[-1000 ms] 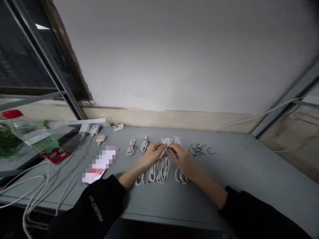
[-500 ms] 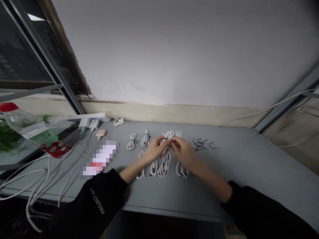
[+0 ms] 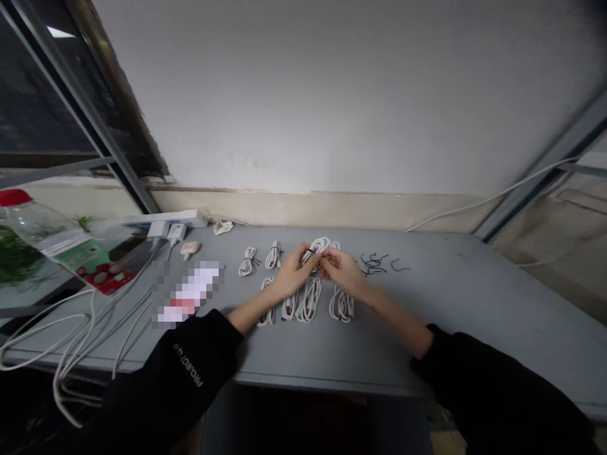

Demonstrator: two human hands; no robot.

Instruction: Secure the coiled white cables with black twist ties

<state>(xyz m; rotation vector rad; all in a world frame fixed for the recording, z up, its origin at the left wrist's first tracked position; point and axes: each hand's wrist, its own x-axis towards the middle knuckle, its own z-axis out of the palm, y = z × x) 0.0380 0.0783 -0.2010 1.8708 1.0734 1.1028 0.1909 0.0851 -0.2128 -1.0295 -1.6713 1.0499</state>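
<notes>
We are working at a grey surface — our left grip is closed around a coiled white cable, and our right grip is pinching in on the same coil from the other side, the two almost touching. A black twist tie is showing on the coil between them; we cannot tell exactly how it sits against the cable.

We are holding the coil in the middle of two rows of white cable bundles: two tied ones lie to its left in the far row, and four lie just below our wrists in the near row. Loose black ties are lying just beyond our right grip.

Farther left, we are seeing a white power strip with a white charger plugged in, a pale pink plug-shaped object, and a pixelated, unreadable item. A plastic bottle with a red cap is lying past the surface's left end, and loose white cords are trailing over its near corner — our black sleeves are entering from below.
</notes>
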